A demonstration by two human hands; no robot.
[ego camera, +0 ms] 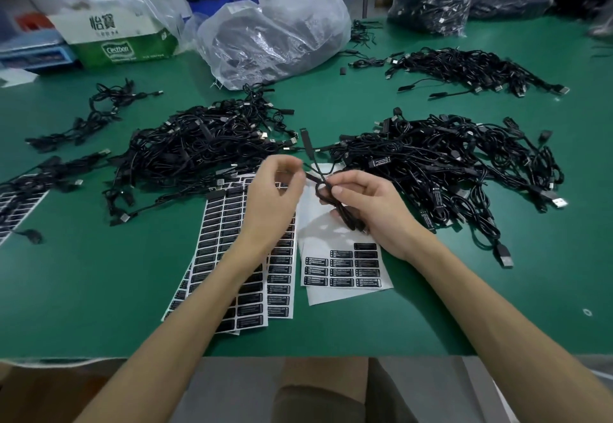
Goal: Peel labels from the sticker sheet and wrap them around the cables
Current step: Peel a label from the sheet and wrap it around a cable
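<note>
Far left, loose cable pile (199, 144) on green table (83, 290). Full sticker sheets (225, 243) flat beneath left hand (275, 197); fingers curled toward cable (346, 218), cannot tell whether pinching it. Right hand (368, 210) gripping that looped cable above nearly stripped sheet (345, 270). Labelled pile (447, 164) rightmost.

Curled left hand (275, 197) nearly meets curled right hand (368, 205).

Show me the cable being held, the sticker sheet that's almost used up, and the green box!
held cable (320, 189), head view, its looped part.
almost-used sticker sheet (345, 271), head view, its leftover labels.
green box (122, 49), head view, its front side.
</note>
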